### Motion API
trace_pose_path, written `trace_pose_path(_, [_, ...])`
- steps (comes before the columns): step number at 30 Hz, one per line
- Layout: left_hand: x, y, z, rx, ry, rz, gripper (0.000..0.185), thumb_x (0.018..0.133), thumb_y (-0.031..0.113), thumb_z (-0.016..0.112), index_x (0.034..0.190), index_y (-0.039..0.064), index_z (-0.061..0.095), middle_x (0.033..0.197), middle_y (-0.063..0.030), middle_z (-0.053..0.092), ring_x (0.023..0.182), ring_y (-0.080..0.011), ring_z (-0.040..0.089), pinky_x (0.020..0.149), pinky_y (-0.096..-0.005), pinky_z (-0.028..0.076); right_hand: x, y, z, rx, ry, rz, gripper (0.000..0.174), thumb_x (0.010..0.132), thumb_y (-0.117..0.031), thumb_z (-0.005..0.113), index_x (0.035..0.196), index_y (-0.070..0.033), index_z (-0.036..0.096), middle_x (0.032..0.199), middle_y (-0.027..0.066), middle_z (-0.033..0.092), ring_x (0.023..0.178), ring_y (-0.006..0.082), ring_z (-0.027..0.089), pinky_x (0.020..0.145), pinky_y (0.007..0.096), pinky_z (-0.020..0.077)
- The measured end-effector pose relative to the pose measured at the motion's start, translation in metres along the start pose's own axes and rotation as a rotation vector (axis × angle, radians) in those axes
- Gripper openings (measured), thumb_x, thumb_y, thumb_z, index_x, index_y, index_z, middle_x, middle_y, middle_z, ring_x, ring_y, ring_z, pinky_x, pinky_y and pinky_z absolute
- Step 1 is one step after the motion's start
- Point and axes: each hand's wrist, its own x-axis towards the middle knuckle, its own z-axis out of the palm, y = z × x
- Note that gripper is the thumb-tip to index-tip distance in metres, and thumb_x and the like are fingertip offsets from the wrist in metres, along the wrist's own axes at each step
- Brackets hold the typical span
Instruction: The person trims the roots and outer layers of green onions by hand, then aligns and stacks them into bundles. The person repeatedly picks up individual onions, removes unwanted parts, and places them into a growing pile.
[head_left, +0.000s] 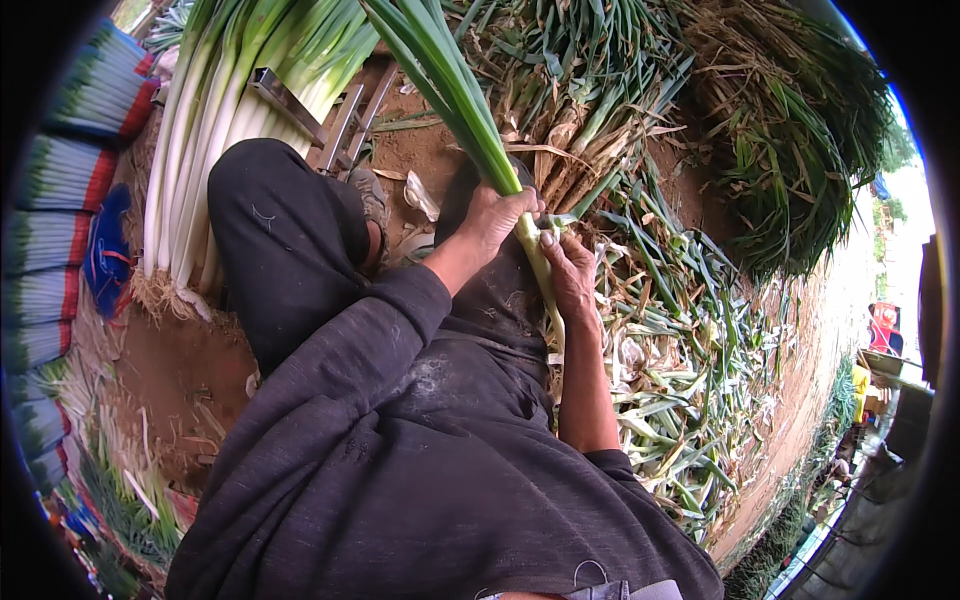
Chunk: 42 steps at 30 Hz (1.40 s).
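My left hand is closed around a large green onion where its green leaves meet the pale stalk. The leaves fan upward, away from me; the stalk slants down over my right thigh. Against the stalk, just below, my right hand pinches a strip of outer leaf between thumb and fingers. Beyond my left knee, a stack of clean white-stalked green onions rests against a metal frame, roots towards me. Unpeeled green onions with dry brown leaves lie ahead to the right.
Stripped leaves cover the ground at my right. Farther right stands a big heap of green onions. Bundles with red bands line the left edge, beside a blue bag. Loose thin onions lie behind on the left.
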Motion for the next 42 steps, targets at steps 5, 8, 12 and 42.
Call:
trace_pose_path(5, [-0.006, 0.000, 0.005, 0.000, 0.009, 0.008, 0.075, 0.077, -0.002, 0.070, 0.140, -0.009, 0.030, 0.101, -0.0137, 0.061, 0.089, -0.0259, 0.068, 0.088, -0.0407, 0.057, -0.009, -0.011, 0.006, -0.056, 0.059, -0.040, 0.034, 0.092, -0.034, 0.072, 0.092, 0.000, 0.072, 0.077, -0.0021, 0.063, 0.070, 0.0065, 0.051, 0.064, 0.0252, 0.0419])
trace_pose_path(8, [-0.007, -0.001, 0.005, -0.006, -0.002, 0.000, 0.076, 0.077, -0.002, 0.070, 0.141, -0.009, 0.029, 0.103, -0.0147, 0.062, 0.092, -0.0264, 0.067, 0.089, -0.0402, 0.056, -0.004, -0.009, -0.004, -0.199, 0.063, -0.054, 0.036, 0.092, -0.034, 0.070, 0.079, 0.000, 0.068, 0.065, -0.0020, 0.055, 0.062, 0.0071, 0.046, 0.057, 0.0286, 0.0396])
trace_pose_path(12, [-0.008, -0.001, 0.004, -0.001, -0.021, -0.016, 0.078, 0.077, 0.000, 0.070, 0.143, -0.008, 0.028, 0.108, -0.0158, 0.062, 0.098, -0.0274, 0.067, 0.091, -0.0415, 0.054, -0.004, -0.017, -0.006, -0.357, 0.068, -0.167, 0.037, 0.093, -0.033, 0.068, 0.078, 0.001, 0.065, 0.062, 0.0029, 0.054, 0.061, 0.0089, 0.045, 0.057, 0.0304, 0.0403])
trace_pose_path(42, [-0.009, 0.049, 0.000, -0.076, -0.104, -0.186, 0.055, 0.075, -0.011, 0.054, 0.130, -0.007, 0.053, 0.118, -0.0197, 0.067, 0.108, -0.0292, 0.067, 0.099, -0.0394, 0.053, -0.004, -0.026, 0.010, -0.185, 0.129, -0.035, 0.043, 0.096, -0.040, 0.064, 0.085, 0.001, 0.072, 0.067, -0.0002, 0.062, 0.063, 0.0074, 0.052, 0.059, 0.0275, 0.0418])
